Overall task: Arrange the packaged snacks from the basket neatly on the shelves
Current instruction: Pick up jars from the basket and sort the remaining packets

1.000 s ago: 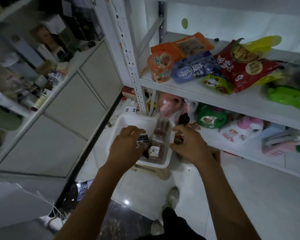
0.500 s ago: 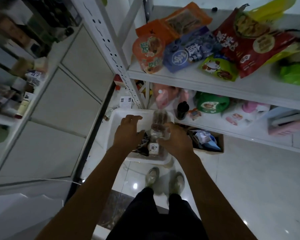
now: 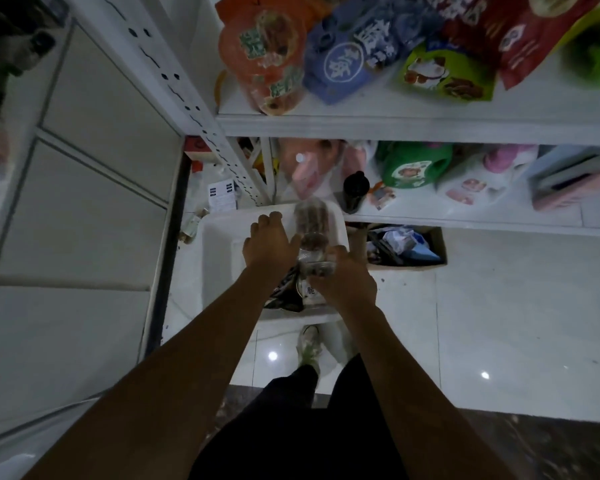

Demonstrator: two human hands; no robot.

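Curling round a clear snack pack (image 3: 312, 220), label unreadable, your right hand (image 3: 347, 282) sits mid-frame over the white basket (image 3: 219, 233); whether your left hand (image 3: 269, 245) holds anything cannot be told.

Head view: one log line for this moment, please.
step: pick from basket | right hand: grips clear pack | left hand: over basket beside pack, hold unclear | upper shelf: several bags

The place looks like a small shop or stockroom. A white slotted-steel rack (image 3: 174, 81) holds bright snack packets (image 3: 267, 53) on its upper shelf (image 3: 395, 124) and pouches and bottles (image 3: 413, 164) below. The glossy tiled floor (image 3: 516, 323) carries a cardboard scrap box (image 3: 404, 247), and plain cabinets (image 3: 94, 168) stand left.
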